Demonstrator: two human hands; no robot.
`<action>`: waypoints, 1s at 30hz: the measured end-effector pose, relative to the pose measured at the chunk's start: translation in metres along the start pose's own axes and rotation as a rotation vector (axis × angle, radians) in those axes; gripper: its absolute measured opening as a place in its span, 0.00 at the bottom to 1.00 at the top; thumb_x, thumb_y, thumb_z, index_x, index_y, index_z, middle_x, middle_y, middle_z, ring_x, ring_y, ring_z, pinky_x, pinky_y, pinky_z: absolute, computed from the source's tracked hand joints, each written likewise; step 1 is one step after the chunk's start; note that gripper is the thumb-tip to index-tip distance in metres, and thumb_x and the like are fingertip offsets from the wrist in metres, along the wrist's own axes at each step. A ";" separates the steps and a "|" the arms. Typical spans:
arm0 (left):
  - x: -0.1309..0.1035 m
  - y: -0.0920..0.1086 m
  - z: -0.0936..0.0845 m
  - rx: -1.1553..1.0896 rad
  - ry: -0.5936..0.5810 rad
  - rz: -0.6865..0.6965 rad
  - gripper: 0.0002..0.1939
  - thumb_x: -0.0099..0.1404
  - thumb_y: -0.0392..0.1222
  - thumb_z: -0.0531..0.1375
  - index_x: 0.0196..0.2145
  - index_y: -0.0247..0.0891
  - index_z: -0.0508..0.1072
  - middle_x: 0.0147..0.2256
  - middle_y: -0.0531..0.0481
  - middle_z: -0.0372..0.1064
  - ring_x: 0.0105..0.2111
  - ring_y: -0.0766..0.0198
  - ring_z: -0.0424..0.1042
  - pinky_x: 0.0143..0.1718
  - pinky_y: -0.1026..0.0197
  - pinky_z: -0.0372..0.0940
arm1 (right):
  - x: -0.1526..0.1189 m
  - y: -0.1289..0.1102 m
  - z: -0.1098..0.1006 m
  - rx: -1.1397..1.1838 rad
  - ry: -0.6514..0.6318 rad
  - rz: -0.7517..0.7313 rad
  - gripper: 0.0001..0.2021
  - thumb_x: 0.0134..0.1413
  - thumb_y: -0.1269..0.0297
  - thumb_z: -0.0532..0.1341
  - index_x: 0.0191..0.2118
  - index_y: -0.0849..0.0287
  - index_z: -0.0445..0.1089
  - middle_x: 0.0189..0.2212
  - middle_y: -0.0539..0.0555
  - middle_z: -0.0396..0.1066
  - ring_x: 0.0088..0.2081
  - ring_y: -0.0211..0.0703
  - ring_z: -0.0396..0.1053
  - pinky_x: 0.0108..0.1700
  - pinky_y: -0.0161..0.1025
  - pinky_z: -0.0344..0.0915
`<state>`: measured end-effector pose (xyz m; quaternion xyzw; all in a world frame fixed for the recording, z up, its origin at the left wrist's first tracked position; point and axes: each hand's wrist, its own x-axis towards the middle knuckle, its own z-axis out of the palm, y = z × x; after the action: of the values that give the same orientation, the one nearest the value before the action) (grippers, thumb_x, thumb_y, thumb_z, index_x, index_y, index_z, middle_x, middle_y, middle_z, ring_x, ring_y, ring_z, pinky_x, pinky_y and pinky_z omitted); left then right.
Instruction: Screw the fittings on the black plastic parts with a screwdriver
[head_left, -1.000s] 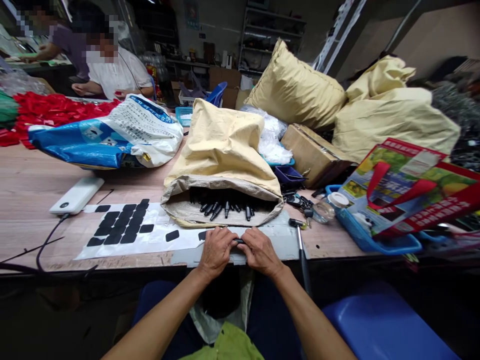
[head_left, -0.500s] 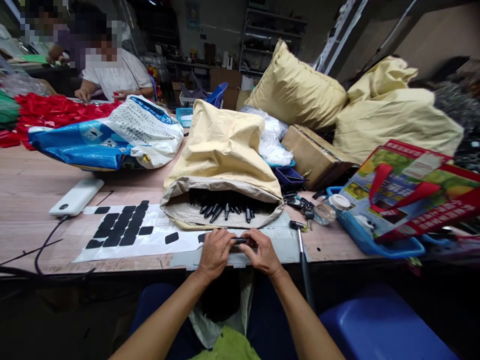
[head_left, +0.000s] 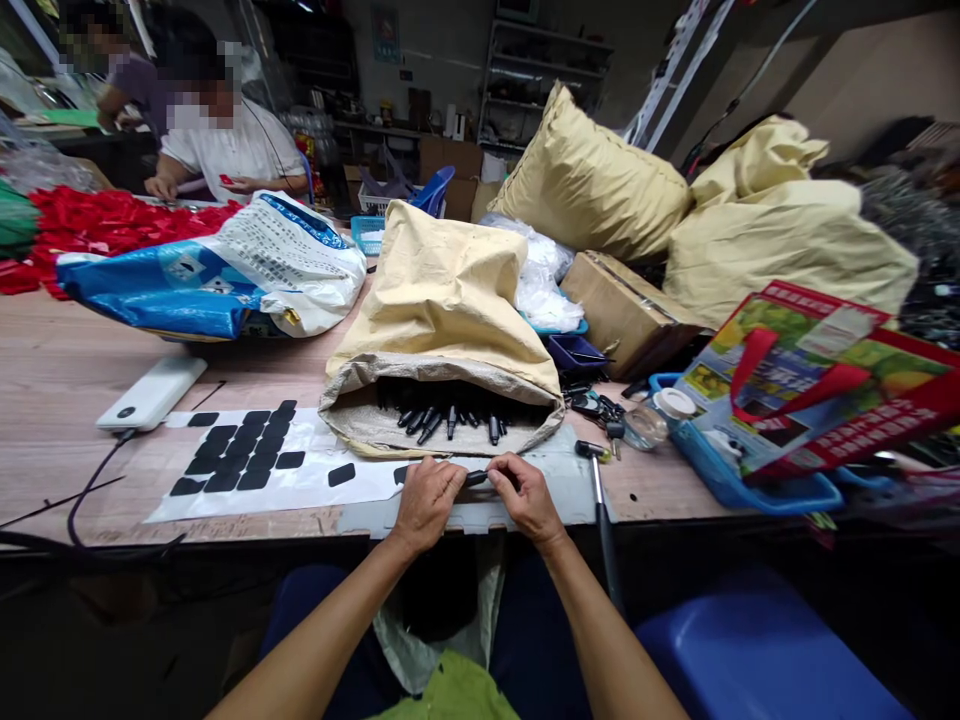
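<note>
A short black pen-like piece [head_left: 475, 479] spans the gap between my two hands above the front edge of the table. My left hand [head_left: 426, 502] is closed, its thumb and fingers gripping the left end. The fingertips of my right hand [head_left: 529, 502] pinch at the right end; exactly what they cover is hidden. Just behind, the yellow cloth sack [head_left: 442, 300] lies with its mouth facing me, and several similar black pieces [head_left: 431, 425] show inside. A grey sheet [head_left: 555, 500] lies beneath my hands. To their left, a white sheet [head_left: 307, 482] carries rows of black rounded patches [head_left: 247, 448].
A hammer [head_left: 600, 500] lies right of my hands, its handle over the edge. Further right are a jar [head_left: 646, 425] and a blue basket [head_left: 720, 480] with a shopping bag [head_left: 810, 390]. A power bank [head_left: 152, 395] sits left. A co-worker [head_left: 240, 150] sits across the table.
The black piece has tilted slightly, its right end rising. My right fingertips have drawn in toward a pinch at that end, and more of the piece's middle shows.
</note>
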<state>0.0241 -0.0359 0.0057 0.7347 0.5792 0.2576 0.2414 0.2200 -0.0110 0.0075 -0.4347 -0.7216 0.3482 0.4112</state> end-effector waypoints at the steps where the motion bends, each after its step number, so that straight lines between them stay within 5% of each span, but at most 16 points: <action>1: 0.000 0.000 0.000 -0.002 0.000 -0.002 0.22 0.78 0.49 0.46 0.38 0.44 0.77 0.35 0.54 0.76 0.39 0.59 0.65 0.45 0.53 0.53 | 0.000 0.000 0.000 -0.008 -0.004 -0.002 0.09 0.64 0.60 0.58 0.35 0.58 0.71 0.30 0.51 0.69 0.32 0.40 0.66 0.37 0.36 0.62; 14: 0.002 0.002 -0.003 -0.114 0.008 -0.067 0.23 0.77 0.50 0.46 0.33 0.43 0.77 0.28 0.54 0.74 0.38 0.58 0.67 0.46 0.53 0.55 | 0.002 -0.002 0.004 -0.075 -0.026 -0.012 0.10 0.67 0.61 0.55 0.35 0.57 0.69 0.30 0.50 0.69 0.33 0.40 0.66 0.38 0.35 0.61; 20: -0.001 0.001 -0.007 -0.188 0.021 -0.063 0.16 0.71 0.51 0.55 0.47 0.46 0.78 0.43 0.51 0.77 0.46 0.56 0.70 0.52 0.51 0.57 | 0.002 0.001 0.005 -0.095 -0.025 -0.003 0.11 0.68 0.59 0.55 0.35 0.57 0.69 0.30 0.50 0.68 0.33 0.40 0.66 0.38 0.35 0.61; 30: 0.001 -0.001 -0.004 -0.096 -0.003 -0.034 0.15 0.72 0.46 0.54 0.45 0.45 0.80 0.43 0.51 0.79 0.45 0.56 0.70 0.49 0.51 0.57 | 0.002 0.004 0.008 -0.166 -0.069 -0.082 0.12 0.70 0.61 0.52 0.35 0.56 0.68 0.31 0.51 0.68 0.34 0.41 0.66 0.39 0.36 0.61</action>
<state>0.0209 -0.0341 0.0081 0.7126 0.5784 0.2799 0.2816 0.2136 -0.0083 0.0011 -0.4253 -0.7788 0.2849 0.3626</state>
